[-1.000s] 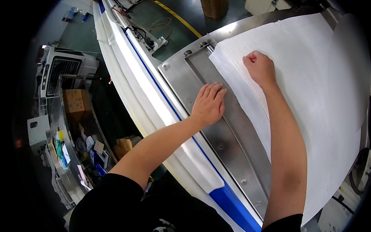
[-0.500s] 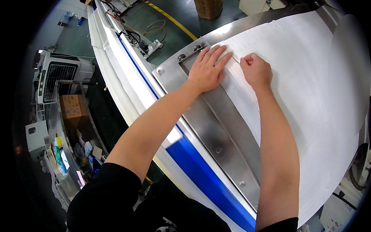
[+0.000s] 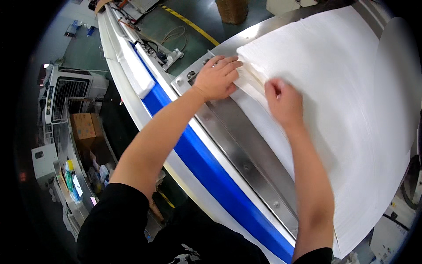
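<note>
A thick stack of white sheet material [image 3: 334, 88] lies on the metal table to my right, its left edge slightly lifted and folded near my hands. My left hand [image 3: 217, 78] reaches across the upper end of the metal plate [image 3: 246, 145], fingers stretched toward the corner of the stack. Its fingertips touch the sheet edge, and the thumb side is partly hidden. My right hand [image 3: 285, 102] is closed in a fist-like pinch at the left edge of the white sheets. What sits between its fingers is mostly hidden, but sheet edge shows right beside them.
Left of the plate runs a blue strip [image 3: 198, 154] with a long white piece [image 3: 136, 72] on its far part. Beyond are a cart holding a cardboard box [image 3: 83, 125], a white vented machine [image 3: 72, 90], cables [image 3: 176, 37] and a yellow floor line [image 3: 191, 24].
My left hand has moved left and bent its fingers; my right hand has come down and slightly left. The white piece has slid toward the far end, baring more blue strip.
</note>
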A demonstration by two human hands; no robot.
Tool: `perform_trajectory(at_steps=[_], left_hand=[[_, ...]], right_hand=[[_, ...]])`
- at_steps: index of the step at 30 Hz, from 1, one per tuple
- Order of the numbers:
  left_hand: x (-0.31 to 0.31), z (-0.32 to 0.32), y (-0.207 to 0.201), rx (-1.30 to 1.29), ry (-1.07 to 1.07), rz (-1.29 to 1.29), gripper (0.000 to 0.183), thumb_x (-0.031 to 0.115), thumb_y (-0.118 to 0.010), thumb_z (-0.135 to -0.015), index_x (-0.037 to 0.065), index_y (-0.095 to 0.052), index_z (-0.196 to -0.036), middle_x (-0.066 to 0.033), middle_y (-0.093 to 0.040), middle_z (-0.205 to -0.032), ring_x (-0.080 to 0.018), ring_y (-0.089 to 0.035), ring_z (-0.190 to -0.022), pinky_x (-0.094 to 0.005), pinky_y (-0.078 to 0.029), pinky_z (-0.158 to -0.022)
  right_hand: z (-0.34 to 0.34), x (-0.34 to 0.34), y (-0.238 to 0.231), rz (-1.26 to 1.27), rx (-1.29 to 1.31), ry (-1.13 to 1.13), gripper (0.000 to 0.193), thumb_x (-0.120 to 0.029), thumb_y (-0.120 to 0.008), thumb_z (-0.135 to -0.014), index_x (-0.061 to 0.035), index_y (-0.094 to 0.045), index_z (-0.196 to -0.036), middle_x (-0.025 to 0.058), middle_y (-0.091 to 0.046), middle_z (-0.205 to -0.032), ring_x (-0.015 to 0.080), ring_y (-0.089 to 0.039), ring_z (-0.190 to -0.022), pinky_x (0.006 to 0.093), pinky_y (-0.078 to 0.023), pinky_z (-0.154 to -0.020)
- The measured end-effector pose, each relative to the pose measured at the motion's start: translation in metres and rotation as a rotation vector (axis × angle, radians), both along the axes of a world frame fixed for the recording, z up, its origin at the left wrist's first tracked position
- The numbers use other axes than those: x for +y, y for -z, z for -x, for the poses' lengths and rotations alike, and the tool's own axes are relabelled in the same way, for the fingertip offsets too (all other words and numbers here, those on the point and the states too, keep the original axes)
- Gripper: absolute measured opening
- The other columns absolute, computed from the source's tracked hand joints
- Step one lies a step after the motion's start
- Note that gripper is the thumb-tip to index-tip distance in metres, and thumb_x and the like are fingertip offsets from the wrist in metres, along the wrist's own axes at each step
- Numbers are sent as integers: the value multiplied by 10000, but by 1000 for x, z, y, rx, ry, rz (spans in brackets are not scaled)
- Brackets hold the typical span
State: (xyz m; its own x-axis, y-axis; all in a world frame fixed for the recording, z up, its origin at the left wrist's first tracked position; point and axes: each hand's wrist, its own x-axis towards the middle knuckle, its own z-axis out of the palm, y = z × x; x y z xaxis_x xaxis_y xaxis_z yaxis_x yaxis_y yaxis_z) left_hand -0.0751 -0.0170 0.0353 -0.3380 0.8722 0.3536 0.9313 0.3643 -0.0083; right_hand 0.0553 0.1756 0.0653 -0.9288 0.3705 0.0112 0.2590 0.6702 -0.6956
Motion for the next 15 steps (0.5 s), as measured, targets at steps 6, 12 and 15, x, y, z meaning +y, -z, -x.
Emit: perform_trajectory(at_steps=[6,12,15], left_hand=[[13,9,-34,-201,-111,554,521,184,-679,-693,89,-507,-1176,-111,-569,-1193,-290,-518,-1139,-454,-327,-1031],[69,-21,-55,29,-168,967,591,96,-633,-756,205,-463,-1312,-62,-555,-1241,-237,-563,-1094,-417,-366,-975],[82,-21,-36,256,-106,1102,532,73,-621,-750,226,-537,-1253,-71,-598,-1149,-234,-600,-1007,-416,-433,-893]], right_hand=[[-197,21,6,-259,-350,353,394,-378,-421,-939,-58,-647,-901,159,-643,-898,355,-611,-847,468,-465,-769],[-455,116,11,-449,-661,640,518,-429,-338,-966,-64,-695,-882,144,-670,-865,329,-618,-851,465,-374,-953],[-560,152,9,-542,-751,785,591,-454,-290,-973,-58,-700,-818,147,-670,-800,319,-619,-857,454,-343,-993]])
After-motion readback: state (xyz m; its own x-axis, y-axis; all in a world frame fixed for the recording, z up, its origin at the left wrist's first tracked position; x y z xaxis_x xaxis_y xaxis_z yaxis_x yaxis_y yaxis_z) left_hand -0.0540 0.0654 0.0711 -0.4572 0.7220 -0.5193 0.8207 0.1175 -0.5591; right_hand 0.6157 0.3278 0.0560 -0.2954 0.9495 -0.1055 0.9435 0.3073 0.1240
